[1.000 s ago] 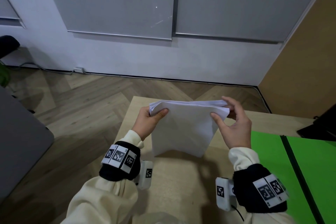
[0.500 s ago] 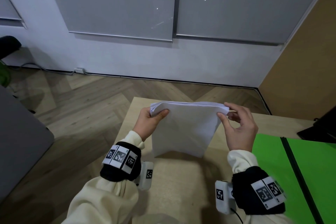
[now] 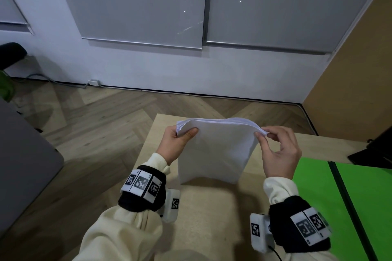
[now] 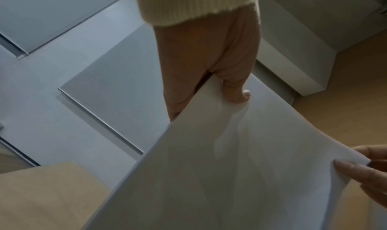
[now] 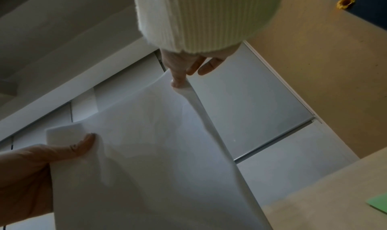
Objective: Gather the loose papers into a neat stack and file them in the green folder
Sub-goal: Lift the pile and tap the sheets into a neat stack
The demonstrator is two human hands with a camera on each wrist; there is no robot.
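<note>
A stack of white papers (image 3: 214,150) stands upright on its bottom edge on the light wooden table (image 3: 203,214). My left hand (image 3: 180,140) grips the stack's top left corner, thumb on the near face. At the top right corner my right hand (image 3: 275,150) pinches the sheets between thumb and forefinger. The left wrist view shows the papers (image 4: 230,167) under my left thumb (image 4: 236,94). In the right wrist view the papers (image 5: 157,159) bow between both hands. The open green folder (image 3: 343,203) lies flat on the table to the right.
A dark object (image 3: 375,154) sits on the table beyond the folder. The table's far edge lies just behind the stack, with wooden floor (image 3: 95,133) beyond and to the left. A grey surface (image 3: 21,165) stands at far left.
My right hand slid from clasping the stack's right corner to a fingertip pinch at its very tip. The stack's top edge bowed upward slightly; my left hand kept its grip.
</note>
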